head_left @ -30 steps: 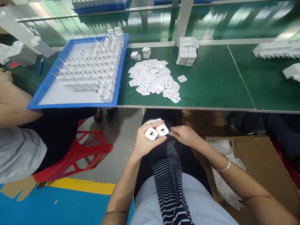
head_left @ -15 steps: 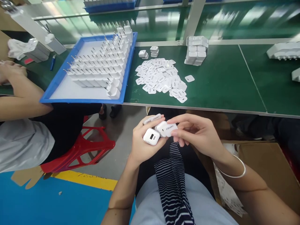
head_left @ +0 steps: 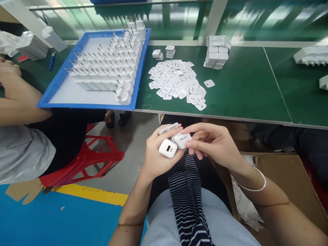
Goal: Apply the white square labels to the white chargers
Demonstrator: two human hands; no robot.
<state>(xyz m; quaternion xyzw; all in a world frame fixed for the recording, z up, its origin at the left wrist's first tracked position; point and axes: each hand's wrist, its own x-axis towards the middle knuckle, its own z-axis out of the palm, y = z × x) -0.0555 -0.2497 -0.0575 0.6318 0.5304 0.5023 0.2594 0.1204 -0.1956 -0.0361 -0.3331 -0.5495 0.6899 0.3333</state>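
My left hand [head_left: 153, 153] is wrapped round two white chargers, their ends facing up toward me. The nearer charger [head_left: 167, 148] shows a USB slot and a smaller port. Between my left fingers stick out a few thin white plates [head_left: 168, 128] with grey lettering. My right hand [head_left: 217, 143] pinches a lettered white cover plate [head_left: 182, 139] by its edge, between thumb and forefinger. This plate lies over the end of the second charger and hides it; whether it is fixed there I cannot tell. A white band circles my right wrist.
A blue tray [head_left: 87, 105] holds rows of white plug chargers [head_left: 102, 73], pins up. A heap of white plates [head_left: 174, 80] lies on the green table [head_left: 243, 92], with small stacks and a wrapped bundle [head_left: 217, 53] behind. A person sits at left on a red stool [head_left: 89, 160].
My right hand has brought the plate left onto the second charger's end, covering its port. The whole view has shifted slightly.
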